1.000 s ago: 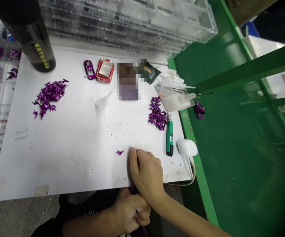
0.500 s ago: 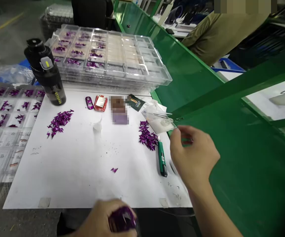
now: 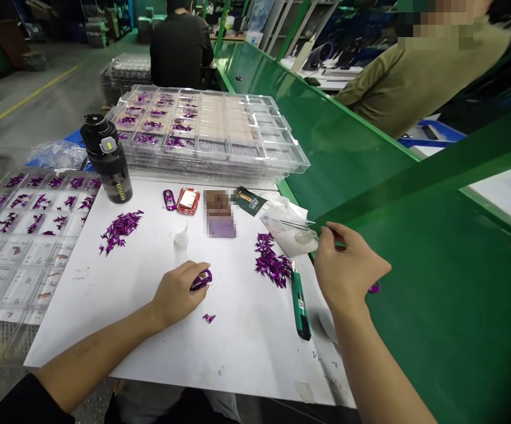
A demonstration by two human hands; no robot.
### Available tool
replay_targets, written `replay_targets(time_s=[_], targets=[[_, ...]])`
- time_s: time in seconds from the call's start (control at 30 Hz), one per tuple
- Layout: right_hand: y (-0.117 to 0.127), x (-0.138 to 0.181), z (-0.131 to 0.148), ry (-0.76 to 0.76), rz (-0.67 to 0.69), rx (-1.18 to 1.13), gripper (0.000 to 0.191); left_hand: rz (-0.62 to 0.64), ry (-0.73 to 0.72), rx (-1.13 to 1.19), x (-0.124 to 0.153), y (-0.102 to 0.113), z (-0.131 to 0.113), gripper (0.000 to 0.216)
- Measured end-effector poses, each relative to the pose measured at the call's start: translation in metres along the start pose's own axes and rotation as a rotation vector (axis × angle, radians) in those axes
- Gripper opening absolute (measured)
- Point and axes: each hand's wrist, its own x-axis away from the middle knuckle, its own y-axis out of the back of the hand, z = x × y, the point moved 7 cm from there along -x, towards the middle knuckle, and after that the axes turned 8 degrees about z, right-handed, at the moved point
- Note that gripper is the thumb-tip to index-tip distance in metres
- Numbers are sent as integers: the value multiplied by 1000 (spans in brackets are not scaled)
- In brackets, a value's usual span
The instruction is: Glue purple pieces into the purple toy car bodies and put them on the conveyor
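Observation:
My left hand (image 3: pixel 178 294) is closed around a small purple toy car body (image 3: pixel 201 280), just over the white work sheet (image 3: pixel 149 347). Beside it lies a pair of loose purple pieces (image 3: pixel 209 318). At the right edge, my right hand (image 3: pixel 350 265) has its fingers pinched at the end of dark, thin tweezers (image 3: pixel 297 225), which point left across a white packet (image 3: pixel 297 240). Close by are a heap of pointed purple pieces (image 3: pixel 272 262) and a green utility knife (image 3: pixel 300 303). Another purple heap (image 3: pixel 120 231) sits to the left.
A black bottle (image 3: pixel 107 159) stands at the back left, before stacked clear compartment trays (image 3: pixel 220 156). A second purple car (image 3: pixel 169 200) and a red case (image 3: pixel 188 201) lie behind. Green conveyor (image 3: pixel 414 282) runs along the right. Two people sit beyond.
My left hand has carried the purple car body up and forward from the near edge to above the sheet. My right fingers have moved onto the tweezers' end. The view has tilted up.

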Motion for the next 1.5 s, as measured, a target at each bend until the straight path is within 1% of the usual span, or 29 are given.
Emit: replay_targets(time_s=[0.07, 0.13, 0.17, 0.2, 0.27, 0.3, 0.33, 0.4, 0.5, 0.57, 0.7, 0.83, 0.93, 1.03, 1.13, 1.27, 1.37, 1.5], targets=[[22, 3, 18, 14, -120, 25, 27, -27, 2, 5, 1, 1, 3, 37], [47, 18, 48, 79, -322, -48, 28, -57, 10, 4, 2, 3, 5, 39], [54, 29, 65, 149, -369, -170, 28, -69, 15, 1, 2, 4, 5, 40], [61, 43, 80, 202, -464, -344, 24, -78, 20, -1, 3, 4, 6, 41], [44, 62, 107, 215, -260, -607, 26, -83, 31, -4, 2, 5, 7, 43], [34, 74, 118, 219, -179, -689, 27, -84, 38, -6, 2, 5, 8, 44], [23, 84, 126, 222, -89, -728, 29, -83, 42, -12, 2, 5, 9, 44], [6, 103, 136, 269, 14, -750, 30, -77, 42, -32, 1, 4, 10, 44], [-6, 118, 138, 381, 83, -759, 38, -61, 37, -55, 1, 3, 10, 44], [-8, 120, 137, 438, 82, -752, 44, -58, 38, -55, 1, 2, 10, 44], [-10, 118, 140, 477, 94, -685, 43, -58, 30, -42, 1, 2, 10, 44], [-13, 119, 143, 481, 110, -647, 37, -60, 32, -27, 1, 2, 11, 43], [-8, 119, 139, 443, 41, -654, 38, -75, 61, 3, 1, 4, 10, 37], [-2, 120, 137, 416, -25, -676, 42, -57, 116, 20, 1, 5, 10, 31], [1, 121, 139, 403, -44, -681, 40, -33, 140, 21, 1, 5, 8, 26], [-2, 122, 145, 437, -20, -662, 35, -22, 142, 25, 1, 5, 7, 24], [-6, 123, 147, 461, 18, -655, 36, -19, 138, 17, 1, 5, 7, 23], [-8, 127, 147, 451, 36, -640, 39, -9, 137, 18, 1, 4, 7, 21]])
